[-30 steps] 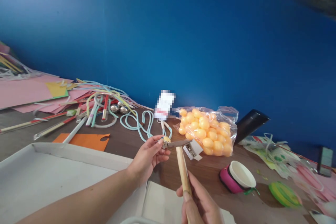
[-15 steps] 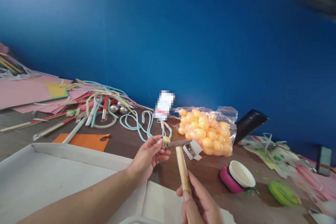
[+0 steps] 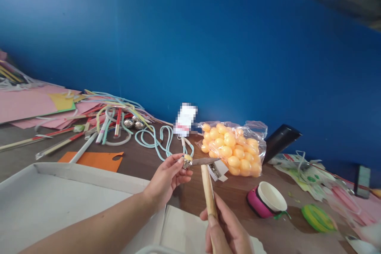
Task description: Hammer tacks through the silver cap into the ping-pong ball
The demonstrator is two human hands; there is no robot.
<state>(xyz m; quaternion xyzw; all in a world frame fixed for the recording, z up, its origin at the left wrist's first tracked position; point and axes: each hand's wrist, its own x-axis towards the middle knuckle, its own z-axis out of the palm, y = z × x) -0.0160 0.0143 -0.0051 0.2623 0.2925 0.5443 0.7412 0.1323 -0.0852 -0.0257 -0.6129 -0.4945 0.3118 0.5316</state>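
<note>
Between the fingertips of my left hand [image 3: 166, 178] is a small shiny ball [image 3: 187, 161], silver with a yellow patch. My right hand [image 3: 223, 226] grips the light wooden handle of a hammer [image 3: 209, 190]. Its dark, pointed metal head [image 3: 205, 161] lies across the top of the handle, with the blunt end at the ball and the tip toward the right. Behind the head is a small open white box [image 3: 218, 170] with small metallic pieces inside. A clear bag of orange balls [image 3: 233, 147] lies just beyond.
A large white tray [image 3: 95, 178] fills the lower left. Blue cords [image 3: 149, 139], silver balls [image 3: 133, 122], sticks and coloured paper lie at the back left. To the right are a pink-sleeved white cup [image 3: 269, 199], green tape [image 3: 318, 218], a black cylinder [image 3: 282, 143] and a phone [image 3: 362, 181].
The view has shifted slightly, so things at the right appear a little further left. Both hands keep their holds, with almost no movement.
</note>
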